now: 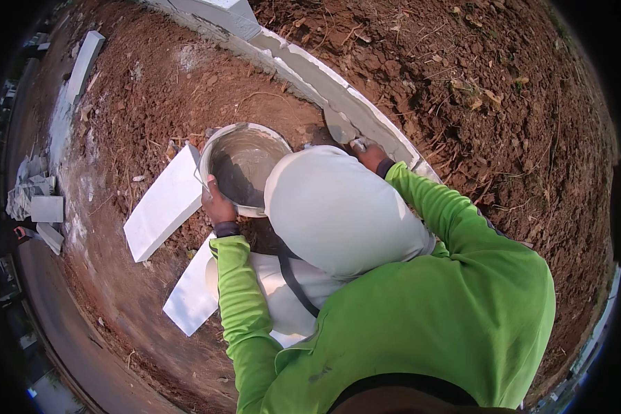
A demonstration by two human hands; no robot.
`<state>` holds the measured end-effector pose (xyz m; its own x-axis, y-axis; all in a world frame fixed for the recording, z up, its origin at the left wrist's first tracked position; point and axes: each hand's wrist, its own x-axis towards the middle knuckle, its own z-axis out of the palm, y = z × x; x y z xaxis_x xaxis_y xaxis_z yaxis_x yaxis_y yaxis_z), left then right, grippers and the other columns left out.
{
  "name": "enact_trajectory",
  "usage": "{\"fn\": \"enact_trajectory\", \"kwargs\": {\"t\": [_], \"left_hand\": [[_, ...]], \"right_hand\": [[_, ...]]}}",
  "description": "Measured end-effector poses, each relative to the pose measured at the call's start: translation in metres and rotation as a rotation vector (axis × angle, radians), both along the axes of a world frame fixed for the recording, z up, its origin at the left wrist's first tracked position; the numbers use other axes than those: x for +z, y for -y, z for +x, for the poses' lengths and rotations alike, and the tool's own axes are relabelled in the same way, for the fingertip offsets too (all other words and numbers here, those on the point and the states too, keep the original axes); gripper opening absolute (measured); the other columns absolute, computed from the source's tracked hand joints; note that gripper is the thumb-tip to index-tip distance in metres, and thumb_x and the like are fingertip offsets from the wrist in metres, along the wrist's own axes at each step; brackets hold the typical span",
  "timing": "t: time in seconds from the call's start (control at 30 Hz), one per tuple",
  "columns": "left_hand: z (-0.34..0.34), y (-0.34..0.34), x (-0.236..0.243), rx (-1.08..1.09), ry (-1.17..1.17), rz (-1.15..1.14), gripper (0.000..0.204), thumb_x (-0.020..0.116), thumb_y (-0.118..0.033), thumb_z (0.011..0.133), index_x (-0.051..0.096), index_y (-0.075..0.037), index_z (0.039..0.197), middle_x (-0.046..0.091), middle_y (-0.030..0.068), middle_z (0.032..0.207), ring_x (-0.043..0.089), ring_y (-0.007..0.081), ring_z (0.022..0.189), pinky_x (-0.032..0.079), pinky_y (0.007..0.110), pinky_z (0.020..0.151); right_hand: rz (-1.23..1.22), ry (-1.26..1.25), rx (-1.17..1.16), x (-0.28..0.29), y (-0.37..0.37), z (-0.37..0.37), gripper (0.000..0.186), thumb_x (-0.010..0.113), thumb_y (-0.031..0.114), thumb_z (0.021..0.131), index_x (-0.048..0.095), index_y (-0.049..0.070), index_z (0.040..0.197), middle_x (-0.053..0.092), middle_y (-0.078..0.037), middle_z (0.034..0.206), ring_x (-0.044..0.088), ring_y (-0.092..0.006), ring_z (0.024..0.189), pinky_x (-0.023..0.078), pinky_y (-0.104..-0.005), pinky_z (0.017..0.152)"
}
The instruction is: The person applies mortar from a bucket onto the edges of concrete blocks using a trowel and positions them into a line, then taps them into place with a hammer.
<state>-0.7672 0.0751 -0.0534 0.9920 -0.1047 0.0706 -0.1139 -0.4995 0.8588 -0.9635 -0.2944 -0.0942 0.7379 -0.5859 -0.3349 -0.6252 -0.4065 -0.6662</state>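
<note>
My left hand [217, 203] closes on the rim of a round bucket [245, 141], beside its thin wire handle. Grey mortar coats the bucket's inside and lies wet at the bottom. A trowel [338, 125] is gripped in my right hand [370, 154], its blade against the grey mortar on top of a low block wall [317, 79]. My knee in white trousers hides part of the bucket's right side and some of the ground between my hands. Two white blocks [164, 202] [192, 293] lie on the soil left of the bucket.
A white block [228, 15] stands on the wall's far end. Another long block [85, 65] lies at the far left. Further left are more block pieces [47, 208] and a saw with a red handle [25, 233]. Loose reddish soil [517, 138] with clods lies beyond the wall.
</note>
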Motion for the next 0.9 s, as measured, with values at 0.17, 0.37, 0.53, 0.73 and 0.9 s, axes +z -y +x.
{"fn": "enact_trajectory", "kwargs": {"t": [0.17, 0.37, 0.53, 0.73, 0.9], "left_hand": [[-0.001, 0.011, 0.009, 0.061, -0.058, -0.134, 0.054, 0.048, -0.04, 0.102, 0.061, 0.009, 0.12, 0.067, 0.0271, 0.109, 0.063, 0.0363, 0.099, 0.045, 0.041, 0.093], [0.0, 0.019, 0.017, 0.081, -0.099, -0.104, 0.055, 0.049, -0.041, 0.102, 0.061, 0.009, 0.122, 0.068, 0.025, 0.109, 0.063, 0.0341, 0.1, 0.045, 0.04, 0.093], [-0.002, 0.017, 0.022, 0.108, -0.049, -0.053, 0.054, 0.049, -0.04, 0.102, 0.061, 0.009, 0.119, 0.068, 0.0256, 0.107, 0.064, 0.0327, 0.098, 0.046, 0.04, 0.09], [-0.004, 0.045, 0.029, 0.116, -0.139, -0.194, 0.054, 0.049, -0.041, 0.102, 0.064, 0.01, 0.112, 0.068, 0.0246, 0.103, 0.064, 0.0324, 0.094, 0.046, 0.04, 0.087], [-0.011, 0.007, 0.024, 0.248, -0.077, -0.09, 0.057, 0.049, -0.043, 0.102, 0.064, 0.011, 0.109, 0.069, 0.0228, 0.096, 0.064, 0.0335, 0.088, 0.047, 0.041, 0.084]], "right_hand": [[-0.108, 0.202, 0.022, -0.005, -0.002, -0.004, 0.051, 0.058, 0.045, 0.092, 0.063, 0.003, 0.121, 0.066, -0.029, 0.111, 0.062, -0.0469, 0.107, 0.048, -0.0504, 0.094], [-0.277, 0.094, 0.054, 0.053, 0.005, 0.084, 0.047, 0.06, 0.034, 0.088, 0.061, 0.005, 0.124, 0.067, -0.027, 0.109, 0.063, -0.0449, 0.103, 0.049, -0.049, 0.093], [-0.503, 0.147, 0.074, 0.055, 0.027, 0.19, 0.046, 0.058, 0.027, 0.088, 0.058, 0.005, 0.128, 0.066, -0.024, 0.11, 0.064, -0.0418, 0.103, 0.05, -0.0476, 0.09], [-0.72, -0.198, 0.173, -0.052, 0.132, 0.257, 0.044, 0.056, 0.025, 0.088, 0.058, 0.002, 0.127, 0.067, -0.021, 0.11, 0.065, -0.0384, 0.102, 0.053, -0.0465, 0.088], [-0.557, 0.003, 0.123, 0.019, 0.034, 0.255, 0.049, 0.055, 0.022, 0.084, 0.057, 0.009, 0.131, 0.062, -0.022, 0.115, 0.063, -0.0352, 0.103, 0.053, -0.0439, 0.088]]}}
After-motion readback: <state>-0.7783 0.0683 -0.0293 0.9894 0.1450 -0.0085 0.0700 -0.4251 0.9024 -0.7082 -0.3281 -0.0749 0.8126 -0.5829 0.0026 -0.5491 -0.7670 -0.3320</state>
